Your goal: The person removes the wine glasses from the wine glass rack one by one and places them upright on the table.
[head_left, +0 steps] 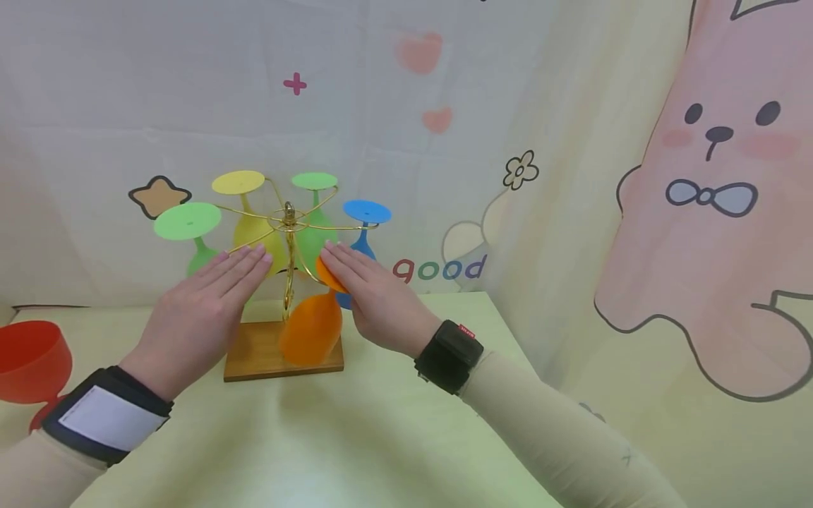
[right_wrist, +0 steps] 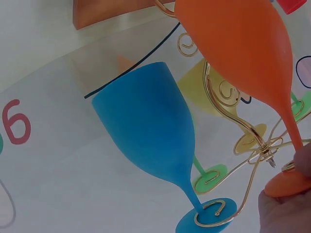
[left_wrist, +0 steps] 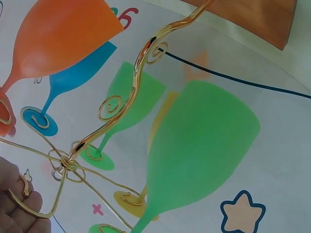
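Note:
A gold metal rack (head_left: 289, 220) with curled arms stands on a wooden base (head_left: 282, 368). My left hand (head_left: 206, 310) pinches the rack's front left arm (left_wrist: 36, 213), whose curled end carries no goblet. On the right, my right hand (head_left: 384, 296) pinches the foot of an orange goblet (head_left: 311, 328) between thumb and fingers. That goblet hangs bowl down, tilted, its stem at the front arm's hook. A blue goblet (right_wrist: 150, 121), two green goblets (left_wrist: 204, 145) and a yellow goblet (head_left: 254, 236) hang upside down from other arms.
A red goblet (head_left: 34, 363) stands upright on the pale table (head_left: 305, 451) at the left edge. Behind the rack hangs a printed cloth (head_left: 381, 106). Another patterned curtain (head_left: 699, 268) is on the right.

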`<action>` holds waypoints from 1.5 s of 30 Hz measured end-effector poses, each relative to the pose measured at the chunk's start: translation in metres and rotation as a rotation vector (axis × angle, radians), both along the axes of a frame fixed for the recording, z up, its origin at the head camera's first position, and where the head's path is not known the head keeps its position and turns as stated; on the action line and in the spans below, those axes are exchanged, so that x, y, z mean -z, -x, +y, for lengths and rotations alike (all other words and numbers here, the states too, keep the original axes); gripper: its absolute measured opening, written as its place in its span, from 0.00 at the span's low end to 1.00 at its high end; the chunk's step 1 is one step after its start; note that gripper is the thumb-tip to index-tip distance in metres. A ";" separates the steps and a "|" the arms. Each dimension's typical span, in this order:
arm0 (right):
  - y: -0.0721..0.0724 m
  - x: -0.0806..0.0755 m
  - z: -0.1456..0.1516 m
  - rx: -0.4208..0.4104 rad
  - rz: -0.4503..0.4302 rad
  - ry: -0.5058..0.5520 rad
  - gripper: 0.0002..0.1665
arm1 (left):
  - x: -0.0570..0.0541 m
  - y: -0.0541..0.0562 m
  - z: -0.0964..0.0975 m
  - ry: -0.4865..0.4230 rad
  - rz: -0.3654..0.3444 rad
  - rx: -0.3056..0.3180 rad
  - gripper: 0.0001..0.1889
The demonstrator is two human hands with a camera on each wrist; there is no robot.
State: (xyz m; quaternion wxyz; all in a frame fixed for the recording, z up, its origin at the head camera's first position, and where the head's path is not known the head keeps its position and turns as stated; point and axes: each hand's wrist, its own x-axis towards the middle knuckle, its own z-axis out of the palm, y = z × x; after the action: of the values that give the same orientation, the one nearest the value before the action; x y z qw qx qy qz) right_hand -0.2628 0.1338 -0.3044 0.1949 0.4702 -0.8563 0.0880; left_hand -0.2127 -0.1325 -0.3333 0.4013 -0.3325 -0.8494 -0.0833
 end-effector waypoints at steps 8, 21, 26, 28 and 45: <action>-0.004 0.002 0.002 0.033 0.021 -0.014 0.38 | 0.000 0.000 0.003 -0.007 -0.001 -0.002 0.35; -0.015 0.005 0.001 0.015 0.026 0.006 0.39 | 0.002 0.002 0.002 -0.013 -0.001 -0.002 0.34; -0.016 0.005 0.000 -0.036 0.067 0.035 0.38 | 0.003 0.002 0.002 -0.016 -0.005 0.000 0.34; -0.016 0.005 -0.001 -0.071 0.094 0.046 0.36 | 0.002 0.002 0.003 -0.017 -0.004 0.000 0.34; -0.006 -0.046 -0.030 0.085 -0.089 -0.185 0.34 | 0.001 0.001 0.002 -0.030 -0.004 -0.003 0.36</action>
State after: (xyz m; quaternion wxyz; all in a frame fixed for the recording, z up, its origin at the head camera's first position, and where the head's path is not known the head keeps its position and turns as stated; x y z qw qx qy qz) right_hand -0.2565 0.1041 -0.2584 0.1160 0.4452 -0.8876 0.0212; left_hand -0.2135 -0.1302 -0.3343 0.4048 -0.3251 -0.8492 -0.0960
